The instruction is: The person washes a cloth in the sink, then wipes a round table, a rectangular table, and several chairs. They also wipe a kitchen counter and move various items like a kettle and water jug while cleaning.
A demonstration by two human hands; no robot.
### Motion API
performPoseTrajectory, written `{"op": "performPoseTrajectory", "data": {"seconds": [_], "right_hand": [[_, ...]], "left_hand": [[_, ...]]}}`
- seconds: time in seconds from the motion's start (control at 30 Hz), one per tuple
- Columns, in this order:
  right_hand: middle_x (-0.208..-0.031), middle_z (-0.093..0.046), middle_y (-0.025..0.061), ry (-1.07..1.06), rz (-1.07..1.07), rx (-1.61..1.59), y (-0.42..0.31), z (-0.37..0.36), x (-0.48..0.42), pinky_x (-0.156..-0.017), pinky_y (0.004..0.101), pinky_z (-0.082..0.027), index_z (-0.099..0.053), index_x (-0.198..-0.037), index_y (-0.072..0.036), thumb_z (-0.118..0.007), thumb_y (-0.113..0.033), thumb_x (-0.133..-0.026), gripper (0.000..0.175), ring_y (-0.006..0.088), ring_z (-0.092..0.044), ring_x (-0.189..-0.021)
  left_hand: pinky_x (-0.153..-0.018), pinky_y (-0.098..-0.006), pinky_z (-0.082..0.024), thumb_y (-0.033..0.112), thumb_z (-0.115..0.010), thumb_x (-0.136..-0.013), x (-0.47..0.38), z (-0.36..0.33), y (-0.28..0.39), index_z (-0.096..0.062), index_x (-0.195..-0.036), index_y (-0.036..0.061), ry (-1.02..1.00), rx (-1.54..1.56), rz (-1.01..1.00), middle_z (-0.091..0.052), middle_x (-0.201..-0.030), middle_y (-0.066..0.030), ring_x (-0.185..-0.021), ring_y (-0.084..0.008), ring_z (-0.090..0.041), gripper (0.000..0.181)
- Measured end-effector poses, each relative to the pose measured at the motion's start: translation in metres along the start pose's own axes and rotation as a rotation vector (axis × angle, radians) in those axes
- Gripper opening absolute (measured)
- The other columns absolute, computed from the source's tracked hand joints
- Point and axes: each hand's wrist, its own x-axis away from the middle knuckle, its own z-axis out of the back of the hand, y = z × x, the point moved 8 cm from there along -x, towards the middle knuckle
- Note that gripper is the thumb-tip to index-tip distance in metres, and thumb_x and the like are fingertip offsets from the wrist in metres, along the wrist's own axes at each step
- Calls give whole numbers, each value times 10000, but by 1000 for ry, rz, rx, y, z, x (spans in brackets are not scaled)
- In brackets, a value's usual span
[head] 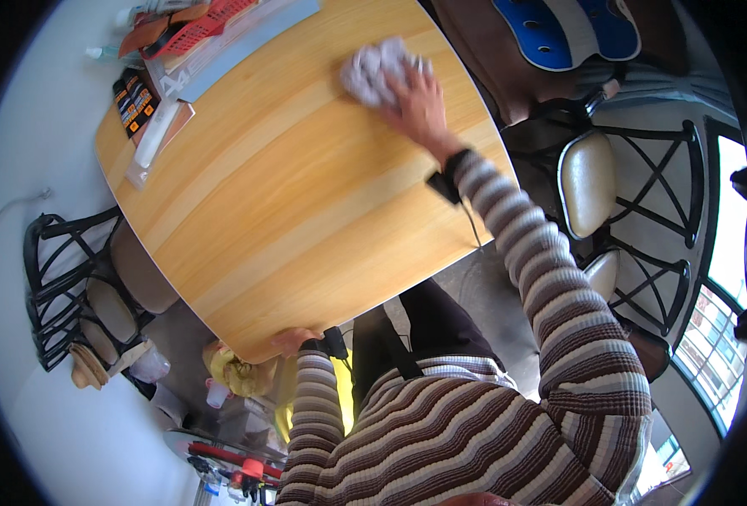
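My right hand (416,104) is over a crumpled light grey-purple cloth (373,71) towards the far right of a wooden tabletop (297,209). Its fingers lie across the cloth's right side, and the cloth touches the wood. At the table's near edge, by the rounded left corner, my left hand (294,340) rests on the surface with no object seen in it; it is small and a little blurred. Each wrist wears a black strap with a small black device and a cable.
At the table's far left are a red plastic basket (205,31), black-and-orange boxes (134,101), and a clear-wrapped white roll (158,134). Black-framed chairs stand left (112,310) and right (588,183). A blue-and-white board (566,31) lies beyond the right side. A yellow bag (237,372) is below the near-left corner.
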Motion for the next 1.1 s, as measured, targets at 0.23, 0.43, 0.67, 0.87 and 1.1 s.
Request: {"op": "performPoseTrajectory", "data": {"seconds": [0.23, 0.43, 0.67, 0.87, 1.1], "right_hand": [[-1446, -398, 131, -494, 19, -128, -78, 81, 215, -1126, 558, -272, -538, -1348, -310, -794, -264, -671, 725, 396, -339, -1358], [-1437, -417, 155, -431, -40, -30, -48, 82, 193, -1123, 559, -273, -529, -1343, -257, -773, -274, -720, 669, 394, -378, -1344], [-1412, -408, 223, -44, -253, 153, 57, 33, 15, -1064, 555, -328, -464, -1405, -163, -730, -338, -752, 727, 465, -406, -1263], [-1385, -455, 239, -256, -585, 9, 120, -16, -118, -997, 528, -412, -426, -1427, -154, -654, -476, -794, 746, 443, -450, -1245], [-1207, -596, 263, -228, -467, -66, 137, -1, -83, -935, 462, -489, -429, -1432, -119, -708, -570, -740, 872, 411, -590, -1114]], "left_hand": [[-950, -526, -484, 566, -742, -734, -23, -28, 7, -130, -1521, 61, -79, -1095, -422, -386, -1459, -230, -1230, -354, -524, 1118], [-969, -495, -487, 551, -724, -762, -27, -26, 11, -166, -1523, 73, -133, -1168, -466, -424, -1449, -197, -1206, -331, -557, 1057], [-1030, -500, -448, 538, -783, -704, -47, -24, -11, -106, -1539, 88, -183, -997, -166, -410, -1472, -170, -1251, -324, -532, 1166], [-1049, -522, -421, 547, -755, -724, -55, -30, 3, -293, -1484, 79, -43, -1215, -608, -493, -1407, -149, -1188, -343, -570, 1005], [-991, -536, -449, 568, -655, -792, -38, -25, 11, -363, -1420, 67, -65, -1211, -631, -523, -1362, -161, -1149, -359, -588, 855]]}}
